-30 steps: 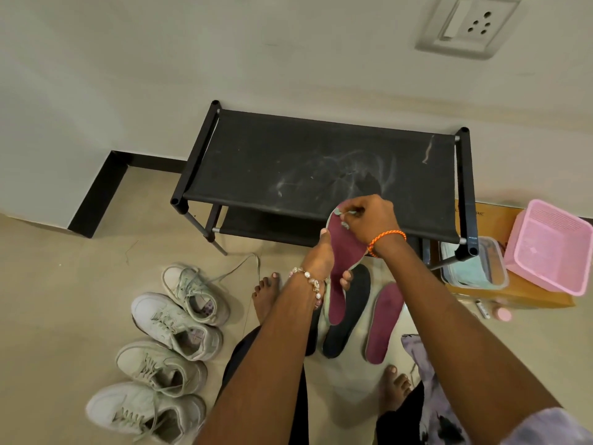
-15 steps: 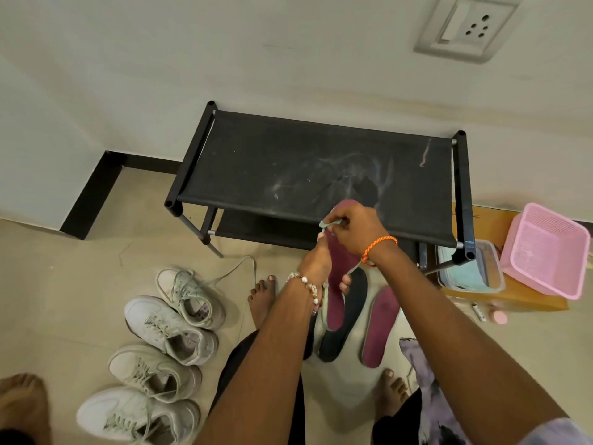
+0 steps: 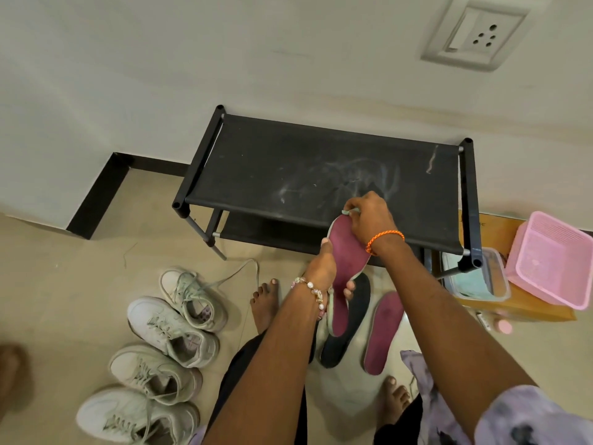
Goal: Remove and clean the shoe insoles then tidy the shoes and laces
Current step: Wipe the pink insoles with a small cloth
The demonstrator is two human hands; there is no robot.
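Your left hand [image 3: 322,268] gripped the maroon foam insole [image 3: 348,258] at its waist, above the floor beside the black fabric shoe rack [image 3: 321,175]; your right hand [image 3: 369,220] pinched its toe tip. It looked light, bendy; holding mid-length likely limited flopping.

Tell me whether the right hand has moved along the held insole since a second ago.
No clear move. The right hand still pinches something pale at the top end of the maroon insole, over the same front edge of the black shoe rack.
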